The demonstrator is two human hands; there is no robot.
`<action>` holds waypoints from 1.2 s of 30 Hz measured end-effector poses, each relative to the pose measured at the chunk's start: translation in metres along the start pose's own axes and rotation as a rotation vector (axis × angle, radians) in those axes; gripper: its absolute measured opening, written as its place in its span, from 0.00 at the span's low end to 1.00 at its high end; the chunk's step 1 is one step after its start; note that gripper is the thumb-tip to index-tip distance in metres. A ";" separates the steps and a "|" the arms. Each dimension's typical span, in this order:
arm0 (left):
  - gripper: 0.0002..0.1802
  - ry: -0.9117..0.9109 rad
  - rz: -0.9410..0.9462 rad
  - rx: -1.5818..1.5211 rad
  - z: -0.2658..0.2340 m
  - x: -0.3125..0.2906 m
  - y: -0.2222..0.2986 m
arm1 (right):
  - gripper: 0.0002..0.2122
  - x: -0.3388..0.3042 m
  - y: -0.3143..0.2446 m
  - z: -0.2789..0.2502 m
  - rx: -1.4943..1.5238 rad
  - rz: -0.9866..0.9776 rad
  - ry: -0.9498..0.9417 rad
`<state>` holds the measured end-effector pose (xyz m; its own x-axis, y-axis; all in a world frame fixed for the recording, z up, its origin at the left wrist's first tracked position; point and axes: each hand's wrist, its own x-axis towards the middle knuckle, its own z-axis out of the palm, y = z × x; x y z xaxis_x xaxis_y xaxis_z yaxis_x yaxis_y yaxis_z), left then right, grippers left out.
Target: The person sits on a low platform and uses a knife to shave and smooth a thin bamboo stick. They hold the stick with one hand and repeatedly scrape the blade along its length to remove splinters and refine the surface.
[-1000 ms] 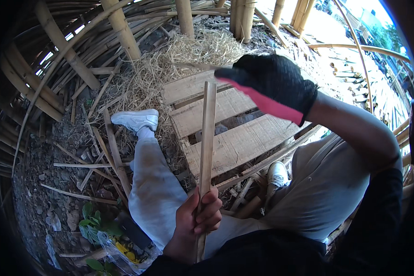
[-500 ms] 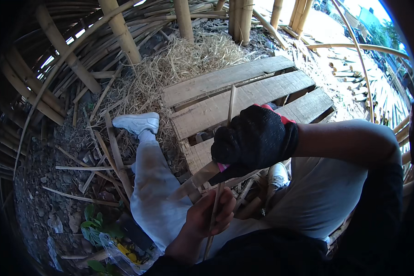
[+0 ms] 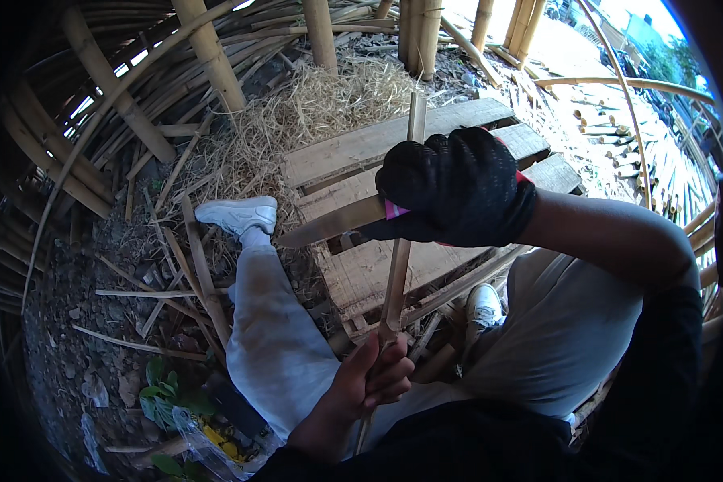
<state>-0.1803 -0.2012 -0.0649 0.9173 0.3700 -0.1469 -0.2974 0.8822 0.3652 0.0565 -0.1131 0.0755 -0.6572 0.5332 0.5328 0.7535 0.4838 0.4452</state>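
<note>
My left hand (image 3: 371, 374), bare, is closed around the lower part of a bamboo strip (image 3: 397, 281) that stands up before my lap. In my right hand (image 3: 458, 189), which wears a black glove with some red, is a knife (image 3: 333, 222); its broad blade points left. The gloved fist sits farther up the strip and covers part of it; whether the blade touches the strip there is hidden. Beneath both lies a slatted wooden platform (image 3: 361, 277), between my outstretched legs.
Pale bamboo shavings (image 3: 297, 120) are heaped beyond the platform. Upright bamboo poles (image 3: 209, 56) stand at the back and left. Loose split strips (image 3: 205, 273) lie by my left shoe (image 3: 237, 215). Nearer are a leafy plant (image 3: 161, 394) and a clear plastic bag (image 3: 217, 442). Cut poles (image 3: 618, 140) lie far right.
My right hand has moved away from me, up the strip, with the knife. The blade has swung to lie more level. My left hand has hardly moved.
</note>
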 end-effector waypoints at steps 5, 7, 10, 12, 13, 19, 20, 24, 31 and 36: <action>0.25 0.013 0.009 -0.089 -0.002 -0.001 0.007 | 0.20 -0.008 -0.025 -0.036 0.143 0.035 -0.106; 0.25 0.035 0.011 -0.107 -0.002 0.000 0.008 | 0.20 -0.010 -0.035 -0.042 0.355 0.173 -0.449; 0.25 0.038 0.000 -0.076 -0.001 0.002 0.009 | 0.20 -0.023 -0.045 -0.036 0.496 0.241 -0.488; 0.25 0.051 0.016 -0.091 -0.003 -0.005 0.006 | 0.19 -0.018 -0.049 -0.027 0.512 0.210 -0.567; 0.25 0.070 0.025 -0.099 -0.002 -0.008 0.004 | 0.18 -0.017 -0.050 -0.022 0.514 0.192 -0.617; 0.25 0.141 -0.024 -0.063 0.000 -0.001 0.006 | 0.17 -0.017 -0.032 -0.013 0.442 0.121 -0.745; 0.26 0.162 -0.031 -0.037 0.001 -0.001 0.009 | 0.17 -0.015 -0.030 -0.011 0.434 0.108 -0.766; 0.26 0.124 -0.007 -0.042 -0.004 -0.002 0.011 | 0.20 -0.004 -0.022 -0.009 0.362 0.140 -0.817; 0.26 0.142 0.037 -0.002 -0.005 -0.001 0.016 | 0.23 -0.011 0.005 0.015 0.233 0.134 -0.718; 0.26 0.137 0.062 -0.023 -0.008 -0.007 0.015 | 0.22 -0.010 -0.008 0.006 0.241 0.145 -0.638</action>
<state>-0.1934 -0.1879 -0.0654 0.8524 0.4594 -0.2496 -0.3601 0.8620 0.3567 0.0572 -0.1177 0.0620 -0.4892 0.8721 0.0149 0.8577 0.4778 0.1899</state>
